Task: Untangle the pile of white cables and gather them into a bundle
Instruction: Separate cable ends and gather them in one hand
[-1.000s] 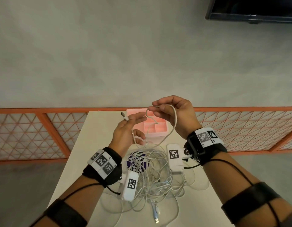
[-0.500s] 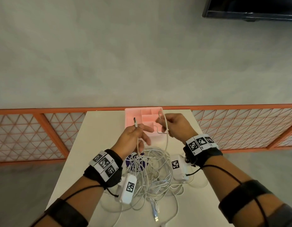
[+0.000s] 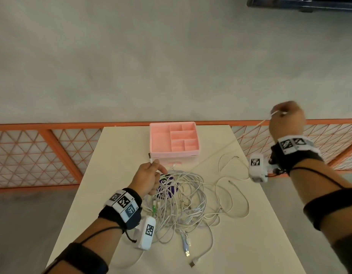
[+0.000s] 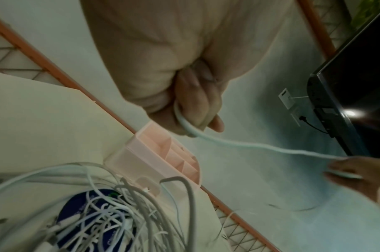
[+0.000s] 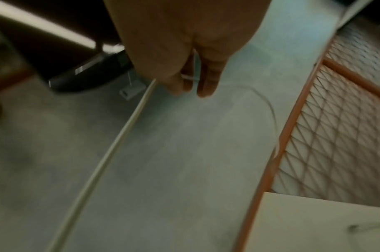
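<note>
Overhead, right hand [image 3: 286, 123] past table edge [image 3: 248, 161], cable [image 3: 214, 155] taut

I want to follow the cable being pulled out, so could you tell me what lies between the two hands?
One white cable stretches between the left hand and right hand, clearest in the head view.

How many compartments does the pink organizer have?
6 in the pink organizer: one large on the left, two small at the back, one wide below them, two small at the front.
</note>
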